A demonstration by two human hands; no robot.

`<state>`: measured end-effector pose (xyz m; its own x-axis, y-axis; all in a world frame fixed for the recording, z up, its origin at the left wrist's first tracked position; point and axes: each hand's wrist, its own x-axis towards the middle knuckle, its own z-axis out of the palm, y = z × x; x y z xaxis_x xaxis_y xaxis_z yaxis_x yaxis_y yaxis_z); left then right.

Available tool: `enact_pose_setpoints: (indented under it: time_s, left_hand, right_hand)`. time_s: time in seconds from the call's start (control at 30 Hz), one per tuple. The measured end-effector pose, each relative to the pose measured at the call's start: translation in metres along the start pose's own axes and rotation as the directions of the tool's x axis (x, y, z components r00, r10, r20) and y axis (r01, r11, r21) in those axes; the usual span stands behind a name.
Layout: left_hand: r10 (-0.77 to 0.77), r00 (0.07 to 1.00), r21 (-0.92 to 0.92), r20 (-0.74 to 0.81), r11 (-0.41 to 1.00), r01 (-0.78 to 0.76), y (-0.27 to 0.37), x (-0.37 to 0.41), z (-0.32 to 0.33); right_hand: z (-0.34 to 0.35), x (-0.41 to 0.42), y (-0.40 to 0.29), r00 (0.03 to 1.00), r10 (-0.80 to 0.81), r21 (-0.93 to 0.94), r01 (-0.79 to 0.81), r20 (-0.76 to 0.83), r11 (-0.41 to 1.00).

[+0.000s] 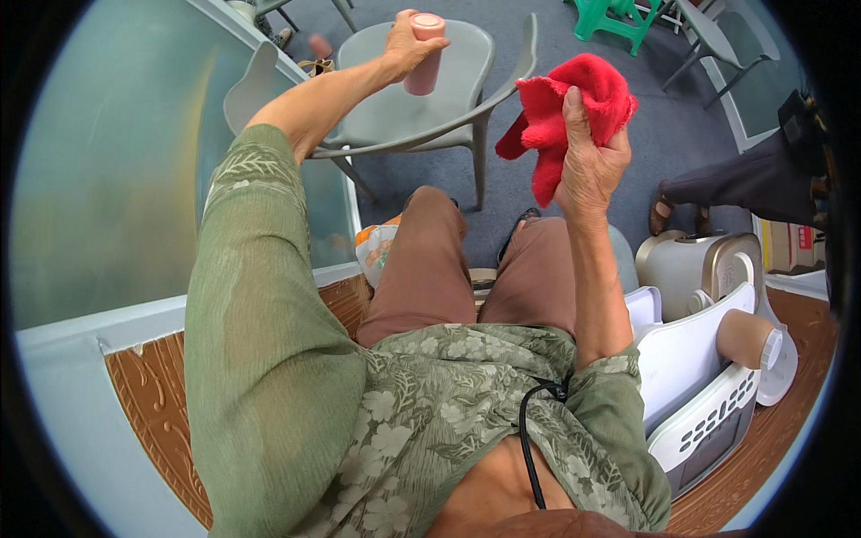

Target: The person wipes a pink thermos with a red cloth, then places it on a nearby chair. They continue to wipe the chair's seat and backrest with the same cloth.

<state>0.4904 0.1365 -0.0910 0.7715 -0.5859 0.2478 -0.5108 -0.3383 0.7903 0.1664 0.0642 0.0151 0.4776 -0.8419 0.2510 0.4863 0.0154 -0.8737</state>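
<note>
My left hand (405, 48) is wrapped around a pink cup (422, 79) near its top, above the seat of a grey plastic chair (377, 111). The cup's pale round end faces up towards me, and whether its base touches the seat I cannot tell. On the other side, my right hand (595, 161) grips a bunched red plush cloth (585, 87), thumb on the near side. Loose folds of the cloth hang down to the left, over the grey floor.
A white appliance (679, 276) and a white basket (706, 417) stand at my right, with a brown bottle (743, 336) at the basket. Another person's leg (746, 178) is beyond. A green stool (609, 20) is at the back; a frosted panel (114, 168) rises left. A bag (377, 249) sits by my knee.
</note>
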Motion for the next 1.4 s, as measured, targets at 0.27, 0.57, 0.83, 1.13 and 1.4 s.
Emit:
enact_pose_setpoints:
  time_s: [0.27,0.57,0.83,1.13,1.4]
  left_hand:
    - [-0.103,0.994,-0.001,0.040,0.995,0.103,-0.014,-0.013,0.009]
    - [-0.168,0.985,-0.051,0.047,0.984,0.171,-0.048,-0.032,-0.002]
    - [-0.092,0.960,0.365,0.265,0.931,-0.012,-0.011,-0.032,-0.017]
    - [0.052,0.914,0.299,0.402,0.936,-0.185,-0.040,-0.019,-0.017]
    - [0.045,0.917,0.423,0.396,0.877,-0.226,-0.021,-0.008,-0.024]
  right_hand:
    - [0.001,0.000,0.009,1.000,-0.006,-0.019,0.006,-0.004,1.000]
    - [0.001,-0.004,0.006,0.975,-0.171,-0.259,0.203,0.142,0.944]
    - [0.034,-0.005,0.022,0.484,-0.497,-0.393,0.875,0.720,0.284]
    - [0.077,-0.018,0.033,0.204,-0.452,-0.157,0.978,0.868,0.139]
    - [0.033,0.035,0.025,0.255,-0.486,-0.155,0.959,0.836,0.237]
